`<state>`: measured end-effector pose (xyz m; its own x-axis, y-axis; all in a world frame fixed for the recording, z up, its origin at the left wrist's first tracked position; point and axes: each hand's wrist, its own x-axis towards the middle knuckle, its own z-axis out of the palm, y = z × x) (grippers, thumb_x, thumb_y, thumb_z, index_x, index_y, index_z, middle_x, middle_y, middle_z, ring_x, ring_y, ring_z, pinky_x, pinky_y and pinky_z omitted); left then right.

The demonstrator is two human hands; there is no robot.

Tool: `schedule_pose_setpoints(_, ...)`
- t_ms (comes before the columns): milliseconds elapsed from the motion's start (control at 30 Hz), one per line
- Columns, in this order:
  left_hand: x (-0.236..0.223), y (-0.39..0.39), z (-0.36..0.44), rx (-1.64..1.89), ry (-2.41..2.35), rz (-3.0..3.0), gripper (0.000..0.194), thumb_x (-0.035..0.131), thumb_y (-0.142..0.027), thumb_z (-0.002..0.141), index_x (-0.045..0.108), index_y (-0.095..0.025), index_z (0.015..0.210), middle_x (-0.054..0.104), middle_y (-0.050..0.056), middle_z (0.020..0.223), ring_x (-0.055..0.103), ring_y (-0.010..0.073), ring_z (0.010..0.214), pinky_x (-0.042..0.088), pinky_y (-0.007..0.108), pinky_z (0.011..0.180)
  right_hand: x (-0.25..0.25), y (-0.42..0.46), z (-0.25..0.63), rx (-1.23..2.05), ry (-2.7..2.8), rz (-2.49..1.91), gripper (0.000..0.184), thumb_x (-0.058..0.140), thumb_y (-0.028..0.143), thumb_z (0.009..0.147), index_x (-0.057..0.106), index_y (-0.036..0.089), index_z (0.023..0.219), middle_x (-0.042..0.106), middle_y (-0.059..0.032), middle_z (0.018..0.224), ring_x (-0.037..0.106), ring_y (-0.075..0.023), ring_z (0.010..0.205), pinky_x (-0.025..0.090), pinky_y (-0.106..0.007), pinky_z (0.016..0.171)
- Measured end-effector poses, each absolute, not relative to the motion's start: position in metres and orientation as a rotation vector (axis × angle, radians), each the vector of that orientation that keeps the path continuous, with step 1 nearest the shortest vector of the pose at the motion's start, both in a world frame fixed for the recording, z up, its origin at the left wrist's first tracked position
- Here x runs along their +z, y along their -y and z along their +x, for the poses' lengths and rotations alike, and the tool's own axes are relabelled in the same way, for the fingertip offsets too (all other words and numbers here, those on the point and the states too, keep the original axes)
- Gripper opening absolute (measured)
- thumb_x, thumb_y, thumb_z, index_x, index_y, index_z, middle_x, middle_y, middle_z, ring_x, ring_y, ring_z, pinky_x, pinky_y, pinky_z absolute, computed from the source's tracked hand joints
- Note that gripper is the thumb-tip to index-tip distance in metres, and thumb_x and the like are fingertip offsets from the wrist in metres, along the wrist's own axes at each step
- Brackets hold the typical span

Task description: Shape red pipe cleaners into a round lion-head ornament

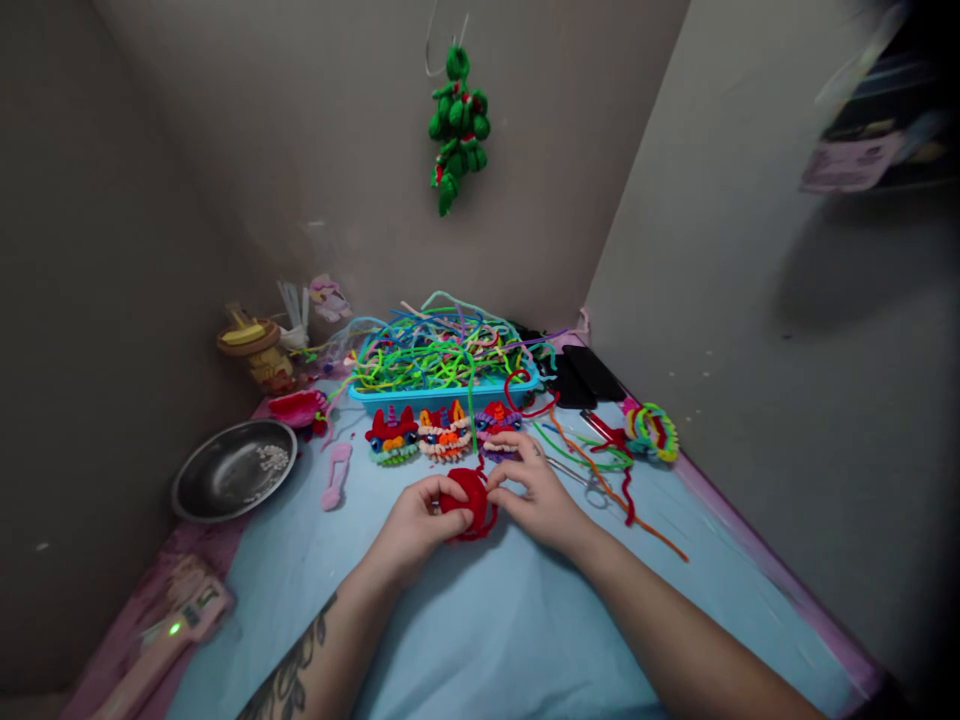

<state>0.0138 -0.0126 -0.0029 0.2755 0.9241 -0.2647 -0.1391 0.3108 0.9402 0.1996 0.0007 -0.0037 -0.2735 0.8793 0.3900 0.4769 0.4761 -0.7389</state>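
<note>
My left hand point(427, 522) is closed on a rounded red fuzzy piece point(471, 492), wound from what look like pipe cleaners, low above the blue cloth. At its right side my right hand point(534, 495) pinches a loose red strand of the piece between thumb and forefinger. Just beyond both hands lie three small multicoloured figures made of fuzzy stems: one with a red top at the left point(393, 435), a cream and orange one point(445, 432) and a red and purple one point(498, 425). A green stem hangs from the tray behind them.
A blue tray point(442, 401) heaped with coloured pipe cleaners stands at the back. Scissors point(596, 492), loose stems and dark phones point(592, 372) lie right. Left are a metal bowl point(225, 480) with white bits, a pink clip point(337, 478) and a pink glue gun point(187, 610).
</note>
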Motion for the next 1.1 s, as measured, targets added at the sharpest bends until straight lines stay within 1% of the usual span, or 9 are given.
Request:
schedule_pose_setpoints(100, -0.002, 0.013, 0.014, 0.894, -1.002, 0.98, 0.03, 0.078, -0.026, 0.055, 0.057, -0.014, 0.072, 0.061, 0.0, 0.063, 0.05, 0.0081, 0.048, 0.036, 0.018, 0.046, -0.006, -0.002, 0.2, 0.886, 1.804, -1.153, 0.003, 0.062, 0.022, 0.073, 0.065, 0.021, 0.071, 0.046, -0.006, 0.123, 0.042, -0.0251, 0.12, 0.032, -0.043, 0.1)
schedule_pose_setpoints(333, 0.0, 0.014, 0.014, 0.886, -0.973, 0.995, 0.028, 0.076, -0.025, 0.058, 0.056, -0.015, 0.073, 0.059, -0.002, 0.063, 0.049, 0.0079, 0.049, 0.036, 0.018, 0.047, -0.011, -0.004, 0.197, 1.228, 1.661, -1.103, 0.016, 0.061, 0.034, 0.076, 0.063, 0.019, 0.068, 0.048, -0.0092, 0.125, 0.04, -0.0261, 0.124, 0.03, -0.043, 0.1)
schedule_pose_setpoints(500, 0.007, 0.012, 0.014, 1.063, -1.062, 1.012, 0.04, 0.076, -0.027, 0.057, 0.058, -0.018, 0.091, 0.063, 0.001, 0.079, 0.055, 0.0105, 0.059, 0.041, 0.02, 0.053, -0.016, -0.003, 0.191, 1.194, 1.473, -1.1, 0.023, 0.061, 0.039, 0.076, 0.061, 0.019, 0.064, 0.048, -0.009, 0.123, 0.042, -0.0252, 0.121, 0.032, -0.04, 0.099)
schedule_pose_setpoints(567, 0.006, 0.011, 0.013, 1.229, -1.215, 1.068, 0.036, 0.076, -0.027, 0.058, 0.059, -0.019, 0.089, 0.062, 0.002, 0.081, 0.055, 0.0107, 0.061, 0.041, 0.019, 0.054, -0.019, -0.004, 0.189, 1.151, 1.37, -1.116, 0.023, 0.061, 0.04, 0.075, 0.06, 0.019, 0.065, 0.049, -0.0093, 0.121, 0.043, -0.0249, 0.12, 0.034, -0.039, 0.097)
schedule_pose_setpoints(633, 0.003, 0.011, 0.013, 1.313, -1.331, 1.167, 0.026, 0.073, -0.028, 0.062, 0.06, -0.018, 0.082, 0.061, 0.001, 0.073, 0.053, 0.0101, 0.059, 0.04, 0.018, 0.053, -0.023, -0.006, 0.187, 1.116, 1.261, -1.131, 0.022, 0.062, 0.039, 0.074, 0.06, 0.019, 0.065, 0.05, -0.0099, 0.119, 0.045, -0.0248, 0.117, 0.035, -0.039, 0.096)
schedule_pose_setpoints(700, -0.002, 0.012, 0.014, 1.25, -1.318, 1.253, 0.024, 0.07, -0.029, 0.066, 0.062, -0.018, 0.085, 0.062, 0.001, 0.067, 0.052, 0.0104, 0.055, 0.039, 0.019, 0.051, -0.027, -0.007, 0.185, 1.113, 1.178, -1.126, 0.022, 0.062, 0.039, 0.073, 0.06, 0.019, 0.065, 0.051, -0.0102, 0.118, 0.046, -0.025, 0.117, 0.035, -0.039, 0.097)
schedule_pose_setpoints(800, -0.007, 0.014, 0.018, 1.161, -1.272, 1.316, 0.039, 0.069, -0.029, 0.068, 0.063, -0.018, 0.105, 0.069, 0.004, 0.079, 0.053, 0.0111, 0.054, 0.04, 0.021, 0.051, -0.03, -0.007, 0.182, 1.167, 1.129, -1.111, 0.024, 0.061, 0.04, 0.074, 0.059, 0.019, 0.063, 0.056, -0.0099, 0.113, 0.044, -0.0257, 0.119, 0.033, -0.04, 0.098)
schedule_pose_setpoints(867, -0.007, 0.016, 0.02, 1.117, -1.254, 1.308, 0.044, 0.069, -0.029, 0.068, 0.064, -0.019, 0.11, 0.069, 0.005, 0.084, 0.053, 0.0108, 0.052, 0.041, 0.022, 0.05, -0.029, -0.006, 0.18, 1.197, 1.137, -1.116, 0.025, 0.06, 0.041, 0.074, 0.059, 0.019, 0.062, 0.057, -0.0094, 0.111, 0.043, -0.0258, 0.12, 0.033, -0.04, 0.098)
schedule_pose_setpoints(1100, 0.001, 0.015, 0.021, 1.097, -1.255, 1.203, 0.04, 0.069, -0.03, 0.067, 0.068, -0.016, 0.105, 0.068, 0.003, 0.069, 0.053, 0.0113, 0.047, 0.043, 0.023, 0.05, -0.024, 0.001, 0.173, 1.249, 1.174, -1.111, 0.022, 0.063, 0.038, 0.072, 0.059, 0.019, 0.061, 0.053, -0.0087, 0.115, 0.043, -0.0246, 0.119, 0.031, -0.038, 0.1)
